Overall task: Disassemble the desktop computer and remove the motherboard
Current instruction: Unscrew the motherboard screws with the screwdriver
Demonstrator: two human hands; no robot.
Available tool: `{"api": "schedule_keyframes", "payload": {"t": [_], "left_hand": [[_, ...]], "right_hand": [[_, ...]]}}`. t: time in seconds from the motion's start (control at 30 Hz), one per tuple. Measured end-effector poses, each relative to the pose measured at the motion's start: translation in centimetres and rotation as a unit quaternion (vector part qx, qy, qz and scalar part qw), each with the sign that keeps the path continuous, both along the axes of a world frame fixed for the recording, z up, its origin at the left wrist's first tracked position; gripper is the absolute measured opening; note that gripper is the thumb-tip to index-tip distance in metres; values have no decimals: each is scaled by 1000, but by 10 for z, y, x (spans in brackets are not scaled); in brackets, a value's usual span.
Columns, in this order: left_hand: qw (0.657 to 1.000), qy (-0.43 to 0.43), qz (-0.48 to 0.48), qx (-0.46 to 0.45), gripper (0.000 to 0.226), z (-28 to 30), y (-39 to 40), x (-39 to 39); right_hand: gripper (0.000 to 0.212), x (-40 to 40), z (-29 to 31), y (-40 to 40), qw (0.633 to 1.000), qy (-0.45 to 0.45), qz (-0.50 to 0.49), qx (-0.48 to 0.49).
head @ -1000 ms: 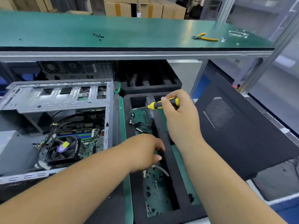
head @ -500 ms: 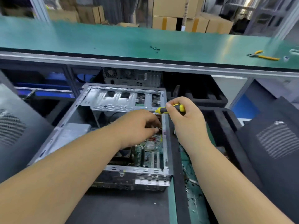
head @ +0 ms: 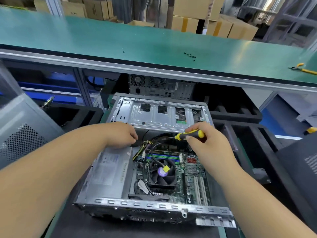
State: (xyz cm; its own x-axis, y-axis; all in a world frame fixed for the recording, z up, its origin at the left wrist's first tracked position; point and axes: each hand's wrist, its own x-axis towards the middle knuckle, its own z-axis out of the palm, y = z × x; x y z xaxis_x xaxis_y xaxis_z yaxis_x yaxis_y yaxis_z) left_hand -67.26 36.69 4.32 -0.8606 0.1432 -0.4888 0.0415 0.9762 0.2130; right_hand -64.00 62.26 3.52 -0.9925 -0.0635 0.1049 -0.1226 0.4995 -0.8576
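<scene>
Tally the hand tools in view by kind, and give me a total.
Screwdriver, yellow and black, held in the right hand: 1
Pliers, yellow-handled, on the green upper shelf: 1
Total: 2

Bare forearms (head: 56, 169), no sleeves, gloves

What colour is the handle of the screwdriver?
Yellow and black, best seen in the head view: screwdriver, held in the right hand.
</scene>
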Motion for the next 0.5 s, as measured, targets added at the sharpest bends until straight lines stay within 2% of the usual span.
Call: {"api": "schedule_keyframes", "payload": {"t": [0.17,0.33,0.5], "left_hand": [[993,-94,-65,-19,48,-12,4,-20],[992,-110,-48,-25,47,-35,13,-40],[986,-147,-74,-27,61,-48,12,-52]], "right_hand": [[22,-7,-8,-21,998,-34,9,52],[15,-14,-16,-36,991,-31,20,129],[14,-18,-20,-40,985,-5,34,167]]}}
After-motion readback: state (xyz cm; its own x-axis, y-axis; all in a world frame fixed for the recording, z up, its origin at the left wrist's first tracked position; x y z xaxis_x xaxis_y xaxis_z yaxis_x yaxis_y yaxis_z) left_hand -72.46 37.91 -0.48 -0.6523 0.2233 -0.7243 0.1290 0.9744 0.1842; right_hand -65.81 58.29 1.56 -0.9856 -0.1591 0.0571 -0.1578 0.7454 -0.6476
